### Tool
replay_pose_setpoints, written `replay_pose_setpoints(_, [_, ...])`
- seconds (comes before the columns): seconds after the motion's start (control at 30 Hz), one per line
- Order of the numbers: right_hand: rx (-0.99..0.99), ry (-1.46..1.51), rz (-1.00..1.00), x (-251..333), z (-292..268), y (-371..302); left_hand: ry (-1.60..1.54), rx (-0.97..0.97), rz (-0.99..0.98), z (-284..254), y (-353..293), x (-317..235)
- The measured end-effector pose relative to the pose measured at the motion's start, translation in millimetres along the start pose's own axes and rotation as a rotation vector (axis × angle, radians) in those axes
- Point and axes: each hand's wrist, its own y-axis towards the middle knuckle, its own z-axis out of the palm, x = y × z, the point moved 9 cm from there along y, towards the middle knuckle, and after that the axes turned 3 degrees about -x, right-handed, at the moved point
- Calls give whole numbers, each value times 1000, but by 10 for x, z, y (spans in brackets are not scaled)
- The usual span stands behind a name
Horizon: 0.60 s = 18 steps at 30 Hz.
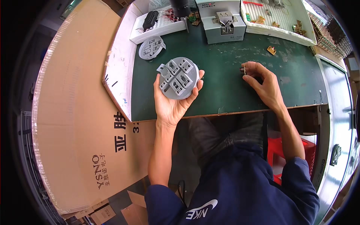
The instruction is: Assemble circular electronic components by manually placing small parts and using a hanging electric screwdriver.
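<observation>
My left hand (172, 107) grips a round grey fixture (180, 78) from below, its fingers curled round the right edge. Raised blocks with slots and holes cover the fixture's upper face. Over the right half of the green table my right hand (262, 82) pinches a small circuit board (244, 70) between thumb and fingertips. Dark pins stick out from the board's left side. A second round grey fixture (152, 47) lies beyond my left hand, near the white side panel.
A machine with a metal feeder (225, 28) stands at the back. To its left is a white foam block (159, 27) with wires; to its right, a white ribbed tray (288, 24) of small parts. A loose yellow board (271, 50) lies on the table. Tall cardboard (82, 112) borders the left.
</observation>
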Motion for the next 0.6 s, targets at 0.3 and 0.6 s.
replay_pose_setpoints(0.3, [-20, 57, -15, -219, -72, -19, 265, -15, 197, -218, -1297, 31])
replay_pose_setpoints(0.6, [77, -20, -24, -305, -72, 17, -26, -157, 1518, -1556, -5348, 327])
